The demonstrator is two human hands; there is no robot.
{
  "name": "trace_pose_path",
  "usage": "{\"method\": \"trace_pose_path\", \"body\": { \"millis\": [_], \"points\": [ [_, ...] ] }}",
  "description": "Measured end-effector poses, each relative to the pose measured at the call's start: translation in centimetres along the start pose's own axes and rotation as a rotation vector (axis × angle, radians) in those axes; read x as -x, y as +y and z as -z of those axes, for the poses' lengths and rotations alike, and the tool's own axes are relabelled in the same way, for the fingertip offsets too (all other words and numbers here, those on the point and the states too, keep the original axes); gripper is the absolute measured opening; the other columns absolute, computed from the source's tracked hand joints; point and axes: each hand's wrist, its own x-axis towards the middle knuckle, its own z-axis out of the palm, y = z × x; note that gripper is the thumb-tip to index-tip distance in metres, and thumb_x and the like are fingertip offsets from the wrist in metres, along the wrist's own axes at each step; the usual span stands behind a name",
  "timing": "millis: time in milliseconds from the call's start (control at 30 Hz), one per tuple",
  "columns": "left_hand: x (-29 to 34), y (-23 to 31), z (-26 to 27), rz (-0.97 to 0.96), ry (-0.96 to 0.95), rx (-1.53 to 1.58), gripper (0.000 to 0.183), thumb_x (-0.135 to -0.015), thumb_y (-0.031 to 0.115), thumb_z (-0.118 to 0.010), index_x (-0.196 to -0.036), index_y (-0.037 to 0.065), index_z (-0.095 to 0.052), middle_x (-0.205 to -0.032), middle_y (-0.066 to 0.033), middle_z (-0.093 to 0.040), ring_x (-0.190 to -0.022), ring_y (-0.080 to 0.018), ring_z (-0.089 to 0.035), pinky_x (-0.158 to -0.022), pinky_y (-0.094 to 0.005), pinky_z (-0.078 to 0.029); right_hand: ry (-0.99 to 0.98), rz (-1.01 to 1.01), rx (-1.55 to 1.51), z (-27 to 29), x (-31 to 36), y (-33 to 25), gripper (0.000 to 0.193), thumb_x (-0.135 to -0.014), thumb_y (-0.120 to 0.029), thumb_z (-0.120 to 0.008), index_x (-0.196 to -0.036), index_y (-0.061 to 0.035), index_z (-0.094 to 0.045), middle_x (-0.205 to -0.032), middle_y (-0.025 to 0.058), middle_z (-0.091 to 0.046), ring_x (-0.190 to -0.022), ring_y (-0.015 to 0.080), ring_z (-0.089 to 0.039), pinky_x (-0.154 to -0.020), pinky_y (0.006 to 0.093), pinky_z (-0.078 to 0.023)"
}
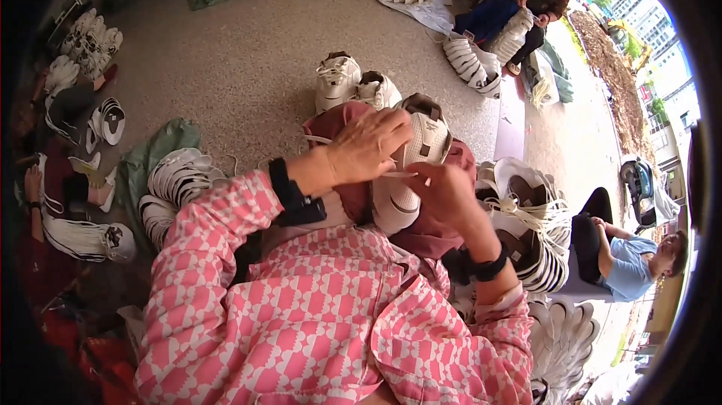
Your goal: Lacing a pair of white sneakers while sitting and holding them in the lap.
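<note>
Shoe (429, 138) lengthwise near-to-far, toe (395, 213) toward wearer. Left hand (365, 147) arched palm-down, fingers' closure unclear; right hand (450, 193) angled inward, fingers clamped on lace (398, 175).

Paired shoes (342, 83) ahead, passage leftward

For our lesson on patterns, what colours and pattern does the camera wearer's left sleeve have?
The left sleeve is pink with repeating whitish shapes; head view.

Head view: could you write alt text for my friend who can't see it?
A person in a pink-patterned shirt pinches a pale strip in the right grip, over a white shoe on their lap, the left grip close by. Two more shoes stand just beyond; stacked shoe pieces and other people are around.
</note>
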Motion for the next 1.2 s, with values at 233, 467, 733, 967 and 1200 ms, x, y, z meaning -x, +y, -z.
{"method": "trace_pose_path", "body": {
  "millis": [233,467,733,967,1200],
  "points": [
    [-3.1,-2.1,1.3,-0.093,-0.577,0.278,0.038,-0.070,0.011,-0.071,-0.104,0.003,-0.055,-0.105,-0.0099,-0.050,-0.102,-0.0297,-0.057,-0.082,-0.0399,-0.049,0.060,0.208,-0.263,1.2,-2.8,2.9,0.010,-0.077,-0.004,-0.070,-0.086,-0.0071,-0.070,-0.088,0.0075,-0.064,-0.078,0.0269,-0.065,-0.067,0.0349,-0.051],
    [-3.0,-2.5,1.7,-0.037,-0.652,0.529,0.036,-0.066,0.007,-0.073,-0.096,0.002,-0.054,-0.100,-0.0109,-0.050,-0.098,-0.0291,-0.056,-0.083,-0.0357,-0.047,0.018,0.242,-0.163,0.6,-3.1,3.0,0.012,-0.076,-0.003,-0.071,-0.086,-0.0080,-0.070,-0.086,0.0060,-0.063,-0.077,0.0239,-0.064,-0.066,0.0342,-0.050],
    [-2.4,-3.0,-0.4,-0.132,-0.540,0.615,0.028,-0.067,0.001,-0.070,-0.087,0.003,-0.050,-0.094,-0.0098,-0.048,-0.093,-0.0268,-0.054,-0.079,-0.0348,-0.044,-0.017,0.187,-0.262,-0.3,-2.9,3.8,0.013,-0.076,-0.001,-0.072,-0.088,-0.0060,-0.069,-0.088,0.0057,-0.059,-0.076,0.0157,-0.061,-0.065,0.0294,-0.049],
    [-1.9,-2.6,-1.4,-0.081,-0.406,0.578,0.024,-0.069,0.000,-0.070,-0.081,0.003,-0.049,-0.089,-0.0091,-0.047,-0.087,-0.0257,-0.054,-0.077,-0.0344,-0.044,0.040,0.234,-0.241,-0.6,-3.1,4.0,0.009,-0.074,-0.007,-0.071,-0.082,-0.0090,-0.068,-0.083,0.0077,-0.061,-0.077,0.0267,-0.062,-0.067,0.0360,-0.049],
    [-2.1,-2.2,-1.4,-0.005,-0.419,0.621,0.023,-0.072,0.011,-0.076,-0.078,0.004,-0.055,-0.090,-0.0078,-0.048,-0.085,-0.0236,-0.055,-0.075,-0.0332,-0.045,0.063,0.274,-0.307,0.9,-3.6,4.8,0.011,-0.075,-0.002,-0.066,-0.085,-0.0062,-0.068,-0.085,0.0091,-0.060,-0.079,0.0242,-0.061,-0.070,0.0353,-0.048]
  ]
}}
